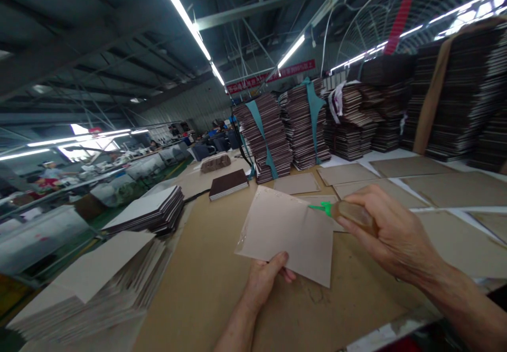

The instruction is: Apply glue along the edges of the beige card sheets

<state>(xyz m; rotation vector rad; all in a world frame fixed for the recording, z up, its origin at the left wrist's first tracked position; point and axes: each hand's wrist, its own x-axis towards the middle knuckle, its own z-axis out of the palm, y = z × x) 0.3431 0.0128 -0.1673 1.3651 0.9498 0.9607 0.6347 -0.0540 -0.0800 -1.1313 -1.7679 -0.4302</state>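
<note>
My left hand (267,278) grips the lower edge of a grey-beige cardboard sheet (287,233), thumb on top and fingers underneath. The sheet is held tilted above the brown work table (198,278). In my right hand (386,225) is a glue bottle (354,217) of amber colour with a green nozzle (322,207). Its tip points left and lies over the sheet's upper right part; whether it touches cannot be made out. Shiny wet-looking traces run along the sheet's left and top edges.
A leaning pile of cardboard sheets (99,283) stands at the left, below a stack of dark boards (146,209). Tall strapped stacks (267,135) line the back. More flat sheets (451,188) lie at the right, and a dark board (228,184) lies beyond the held sheet.
</note>
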